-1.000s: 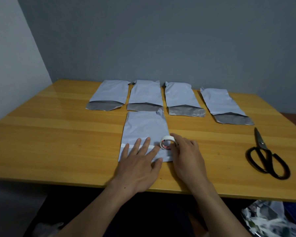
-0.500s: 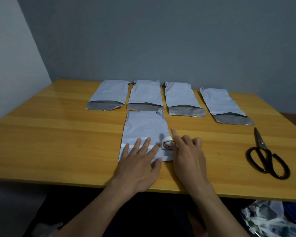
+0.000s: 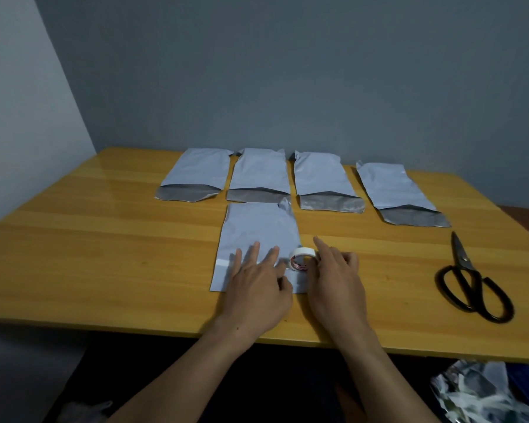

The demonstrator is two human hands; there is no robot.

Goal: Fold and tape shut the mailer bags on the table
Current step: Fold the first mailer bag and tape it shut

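A pale grey mailer bag (image 3: 258,233) lies flat near the table's front edge, its near end folded over. A strip of white tape (image 3: 223,263) runs across that fold. My left hand (image 3: 257,288) presses flat on the fold with straight fingers. My right hand (image 3: 333,279) holds a white tape roll (image 3: 301,258) standing on the bag's right edge, index finger pointing out past the roll. Behind it lie several more mailer bags in a row, such as the leftmost (image 3: 196,175) and the rightmost (image 3: 394,190), each with its grey flap open.
Black scissors (image 3: 471,279) lie on the wooden table (image 3: 104,254) at the right. A crumpled plastic bag (image 3: 483,392) sits below the table's front right edge. A grey wall stands behind the table.
My right hand has drawn the tape roll a little to the right along the fold and its index finger has lifted off the roll. My left hand stays pressed on the bag.
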